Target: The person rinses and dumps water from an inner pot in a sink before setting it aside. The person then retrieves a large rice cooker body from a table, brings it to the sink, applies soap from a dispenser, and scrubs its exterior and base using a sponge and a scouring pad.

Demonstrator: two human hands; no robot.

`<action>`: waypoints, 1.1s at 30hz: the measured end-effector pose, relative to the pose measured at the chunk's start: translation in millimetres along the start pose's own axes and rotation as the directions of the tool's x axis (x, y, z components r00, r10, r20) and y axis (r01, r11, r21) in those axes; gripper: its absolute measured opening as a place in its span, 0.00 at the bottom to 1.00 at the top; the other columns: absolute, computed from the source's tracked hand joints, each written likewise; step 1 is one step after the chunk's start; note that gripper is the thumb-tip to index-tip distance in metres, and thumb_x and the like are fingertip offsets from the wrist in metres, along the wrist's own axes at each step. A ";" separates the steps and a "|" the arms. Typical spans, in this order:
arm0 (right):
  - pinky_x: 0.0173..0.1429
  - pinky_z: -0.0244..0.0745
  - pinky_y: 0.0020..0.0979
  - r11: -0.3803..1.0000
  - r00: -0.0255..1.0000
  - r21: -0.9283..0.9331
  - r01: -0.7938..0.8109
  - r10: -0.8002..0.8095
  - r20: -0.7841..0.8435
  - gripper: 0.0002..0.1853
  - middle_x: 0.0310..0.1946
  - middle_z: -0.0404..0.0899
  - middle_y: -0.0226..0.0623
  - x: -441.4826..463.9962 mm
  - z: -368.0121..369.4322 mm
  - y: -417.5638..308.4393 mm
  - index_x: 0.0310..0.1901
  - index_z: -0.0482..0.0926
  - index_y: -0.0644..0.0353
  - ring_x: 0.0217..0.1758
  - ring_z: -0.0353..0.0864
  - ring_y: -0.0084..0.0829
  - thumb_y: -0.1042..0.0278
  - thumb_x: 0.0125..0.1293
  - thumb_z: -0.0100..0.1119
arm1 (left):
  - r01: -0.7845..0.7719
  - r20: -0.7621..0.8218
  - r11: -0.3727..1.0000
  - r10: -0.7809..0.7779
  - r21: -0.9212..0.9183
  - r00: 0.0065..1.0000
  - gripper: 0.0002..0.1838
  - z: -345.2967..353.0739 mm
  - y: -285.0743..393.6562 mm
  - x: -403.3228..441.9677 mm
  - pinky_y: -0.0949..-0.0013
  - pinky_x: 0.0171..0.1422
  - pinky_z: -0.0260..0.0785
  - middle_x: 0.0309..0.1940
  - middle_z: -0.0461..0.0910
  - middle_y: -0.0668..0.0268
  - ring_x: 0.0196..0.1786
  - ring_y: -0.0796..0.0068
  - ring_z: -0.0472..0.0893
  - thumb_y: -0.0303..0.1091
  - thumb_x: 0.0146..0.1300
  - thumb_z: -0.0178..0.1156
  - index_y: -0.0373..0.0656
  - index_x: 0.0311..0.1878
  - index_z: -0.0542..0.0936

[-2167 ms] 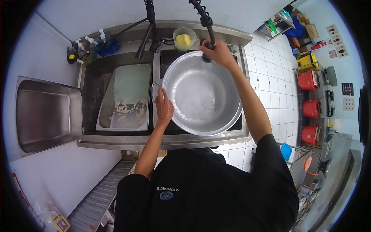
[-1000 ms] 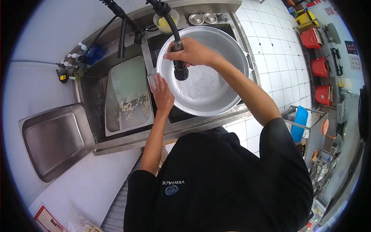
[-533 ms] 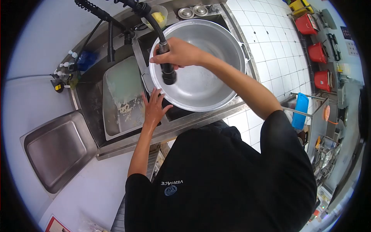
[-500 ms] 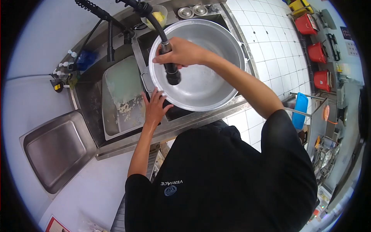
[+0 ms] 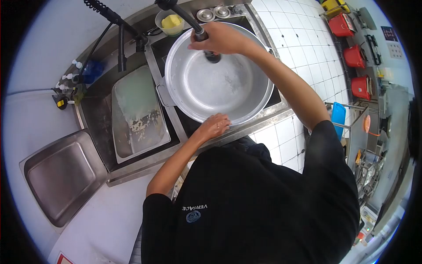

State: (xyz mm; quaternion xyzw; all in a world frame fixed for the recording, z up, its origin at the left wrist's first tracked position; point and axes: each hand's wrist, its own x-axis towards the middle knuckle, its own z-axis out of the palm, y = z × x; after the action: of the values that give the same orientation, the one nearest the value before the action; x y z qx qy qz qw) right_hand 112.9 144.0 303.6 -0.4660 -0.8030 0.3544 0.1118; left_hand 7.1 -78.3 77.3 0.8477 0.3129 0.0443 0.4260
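A large round aluminium pot (image 5: 204, 90) with side handles rests over the right sink basin, its inside facing up. My right hand (image 5: 220, 38) is wrapped round the black sink sprayer (image 5: 201, 34), whose nozzle points down into the far part of the pot. At the pot's near rim is my left hand (image 5: 214, 125), fingers curled over the edge and thumb side partly hidden. Left of the pot, a metal tray (image 5: 140, 110) with cloudy water and pale food scraps lies tilted in the other basin.
An upright steel pan (image 5: 63, 176) stands at the left. Behind the sink are a bowl with a yellow sponge (image 5: 171, 20), two round metal lids (image 5: 205, 15) and pump bottles (image 5: 70, 77). Red bins (image 5: 354, 57) line the right side beyond the tiled floor.
My left hand has moved right from beside the pot's left handle to its near rim. My right hand has carried the sprayer up and right, and the pot appears slightly turned.
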 end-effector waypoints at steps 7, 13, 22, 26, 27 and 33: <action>0.30 0.75 0.31 0.934 0.938 -0.287 0.211 -0.276 -0.210 0.18 0.20 0.79 0.31 26.0 11.1 12.3 0.36 0.82 0.57 0.21 0.81 0.26 0.48 0.62 0.69 | 0.074 0.150 0.968 -0.038 -0.240 0.988 0.28 18.4 -2.1 25.3 0.57 0.77 0.60 0.74 0.66 0.52 0.74 0.51 0.67 0.47 0.73 0.53 0.51 0.73 0.70; 0.31 0.73 0.27 0.963 0.940 -0.034 0.267 -0.268 -0.210 0.18 0.20 0.78 0.30 45.3 32.1 9.7 0.40 0.84 0.55 0.22 0.79 0.23 0.47 0.63 0.70 | 0.005 0.241 0.938 0.084 -0.346 0.967 0.25 4.5 -22.9 31.2 0.57 0.75 0.62 0.73 0.68 0.51 0.70 0.48 0.73 0.50 0.72 0.55 0.49 0.66 0.78; 0.28 0.73 0.27 0.960 0.996 0.265 0.092 -0.090 -0.017 0.19 0.25 0.80 0.28 68.5 46.5 18.9 0.40 0.83 0.53 0.22 0.80 0.23 0.45 0.63 0.71 | 0.476 0.369 0.879 -0.447 0.012 0.815 0.25 -47.1 -81.5 5.5 0.53 0.75 0.61 0.45 0.87 0.59 0.60 0.54 0.81 0.58 0.65 0.61 0.46 0.48 0.87; 0.30 0.74 0.27 0.903 0.814 -0.050 0.427 -0.408 -0.414 0.19 0.25 0.80 0.28 72.7 48.0 28.4 0.42 0.83 0.53 0.24 0.81 0.23 0.45 0.63 0.71 | 0.472 0.278 0.734 -0.643 0.488 0.714 0.33 -82.7 -61.8 6.3 0.31 0.78 0.37 0.55 0.84 0.59 0.66 0.58 0.77 0.67 0.62 0.58 0.48 0.54 0.86; 0.31 0.75 0.27 0.958 0.945 0.120 0.261 -0.228 -0.234 0.19 0.25 0.80 0.28 63.8 33.2 18.6 0.41 0.84 0.53 0.25 0.81 0.23 0.45 0.62 0.71 | 0.478 0.305 0.678 -0.703 0.558 0.642 0.37 -85.5 -54.9 10.0 0.24 0.77 0.28 0.59 0.82 0.59 0.69 0.57 0.75 0.71 0.61 0.57 0.49 0.58 0.85; 0.32 0.75 0.27 0.932 0.971 0.299 0.204 -0.154 -0.182 0.19 0.26 0.79 0.29 62.1 35.0 19.3 0.41 0.84 0.53 0.23 0.79 0.23 0.45 0.63 0.71 | 0.479 0.447 0.692 -0.718 0.540 0.533 0.46 -49.5 -85.1 29.5 0.25 0.77 0.24 0.73 0.69 0.61 0.78 0.52 0.61 0.81 0.59 0.42 0.57 0.68 0.77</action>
State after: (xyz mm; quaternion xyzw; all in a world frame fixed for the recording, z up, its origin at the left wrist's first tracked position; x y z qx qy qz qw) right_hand 74.4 185.2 255.9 -0.3930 -0.7639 0.4292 0.2789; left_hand -28.1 10.4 39.2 0.7085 0.4298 -0.4499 0.3332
